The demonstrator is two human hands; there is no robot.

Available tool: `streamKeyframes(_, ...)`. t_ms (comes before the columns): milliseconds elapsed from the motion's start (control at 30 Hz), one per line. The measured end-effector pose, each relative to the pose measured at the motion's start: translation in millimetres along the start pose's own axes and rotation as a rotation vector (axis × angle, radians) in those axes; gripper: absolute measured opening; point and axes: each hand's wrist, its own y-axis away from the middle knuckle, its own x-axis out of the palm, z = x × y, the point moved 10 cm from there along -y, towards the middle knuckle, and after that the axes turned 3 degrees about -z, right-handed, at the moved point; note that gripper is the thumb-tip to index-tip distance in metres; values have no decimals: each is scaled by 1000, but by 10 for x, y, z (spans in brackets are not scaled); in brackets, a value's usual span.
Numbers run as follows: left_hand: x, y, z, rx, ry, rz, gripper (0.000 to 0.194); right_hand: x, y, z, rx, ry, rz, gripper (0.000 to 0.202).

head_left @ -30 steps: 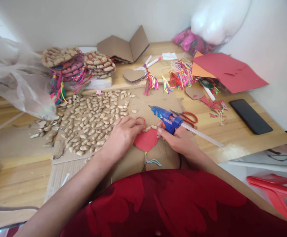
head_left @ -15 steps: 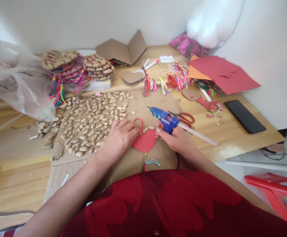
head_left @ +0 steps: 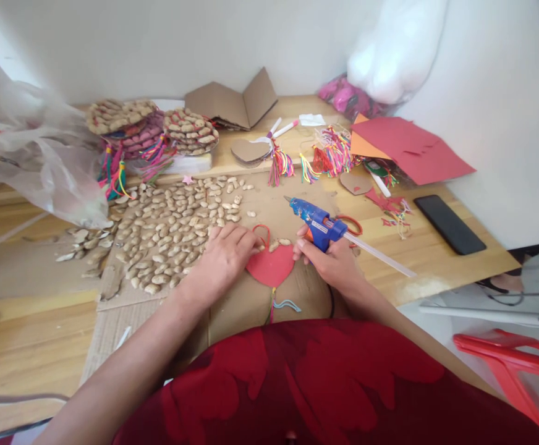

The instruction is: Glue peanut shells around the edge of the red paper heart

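Red paper heart (head_left: 272, 267) mid-frame. Left hand (head_left: 227, 250): fingers narrowed at its left edge, can't tell if pinching. Right hand (head_left: 339, 264) grips blue plastic glue gun (head_left: 319, 225), nozzle aimed away, likely for clearance.

Open cardboard (head_left: 269, 199) beyond the red heart (head_left: 272, 266), room to pass above; peanuts (head_left: 167, 228) crowding its left, glue gun (head_left: 318, 224) and scissors (head_left: 350, 218) blocking its right, tassels (head_left: 281, 164) behind

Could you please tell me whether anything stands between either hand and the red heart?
Nothing visible does. The left hand is at the left edge of the red heart; the right hand, holding the blue glue gun, is at the right edge. Peanuts lie along the top edge.
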Motion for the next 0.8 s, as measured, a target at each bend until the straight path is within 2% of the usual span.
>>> streamKeyframes(100,-114,-13,-63,-25,94,-38,11,62,54,104,45,54,4,20)
streamKeyframes(200,-208,-18,-137,-36,188,-92,11,202,103,323,56,145,62,14)
streamKeyframes(367,-320,12,-224,-10,253,-189,11,275,127,644,35,217,28,16)
streamKeyframes(500,-391,41,-223,-21,286,-257,8,300,149,639,78,228,35,17)
streamKeyframes(633,-416,51,-228,-26,408,-287,9,284,183,668,81,257,9,18)
streamKeyframes(800,-310,73,-84,-189,590,-236,11,312,222,674,97,280,6,18)
